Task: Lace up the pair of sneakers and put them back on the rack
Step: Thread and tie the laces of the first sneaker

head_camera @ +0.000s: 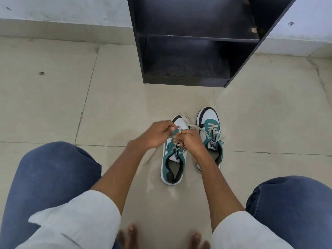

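Note:
Two white, teal and black sneakers stand side by side on the tiled floor, toes pointing away from me. Over the left sneaker (pixel 172 164) my left hand (pixel 156 134) pinches a loop of its pale lace (pixel 193 127), and my right hand (pixel 192 143) grips the same lace at the eyelets. One lace end trails on the floor to the left of this shoe. The right sneaker (pixel 212 130) is laced across its teal front, with loose ends hanging to its right. The black shoe rack (pixel 190 81) stands just beyond the shoes, its two visible shelves bare.
My knees in blue jeans fill the lower left and lower right, with my bare toes at the bottom edge. A pale wall with a skirting runs behind the rack. Beige floor tiles spread to both sides.

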